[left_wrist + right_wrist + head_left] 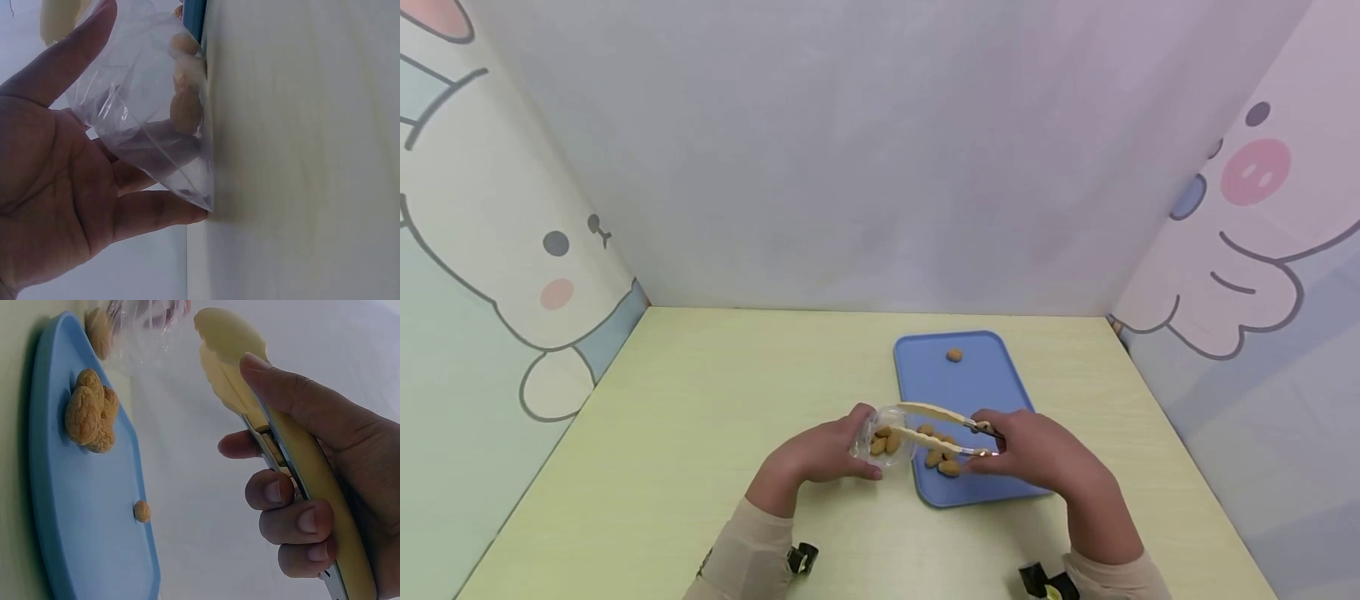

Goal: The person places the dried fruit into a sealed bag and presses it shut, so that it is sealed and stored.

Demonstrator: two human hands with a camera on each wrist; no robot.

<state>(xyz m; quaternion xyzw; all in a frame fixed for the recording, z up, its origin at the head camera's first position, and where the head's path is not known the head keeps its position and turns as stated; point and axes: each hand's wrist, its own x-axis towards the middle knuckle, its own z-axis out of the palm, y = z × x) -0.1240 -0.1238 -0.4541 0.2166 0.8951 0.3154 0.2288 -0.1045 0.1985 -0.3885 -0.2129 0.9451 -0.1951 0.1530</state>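
Note:
My left hand [823, 450] holds a clear plastic bag [140, 81] upright on the table, thumb on one side and fingers on the other. Several brown, wrinkled nuts in their shells [892, 443] lie inside it. In my right hand [1045, 454] is a pair of kitchen tongs [319, 475] with cream-yellow tips and metal arms. The tips stand apart at the bag's mouth, and I see no nut between them. Below the tongs, a cluster of nuts [87, 415] lies on the blue tray [970, 392]. One single nut [954, 355] sits near the tray's far edge.
The tray lies right of the bag on a pale wooden table [700, 400]. A plain light wall [865, 167] rises behind, and side panels with cartoon animals [1262, 250] flank the table.

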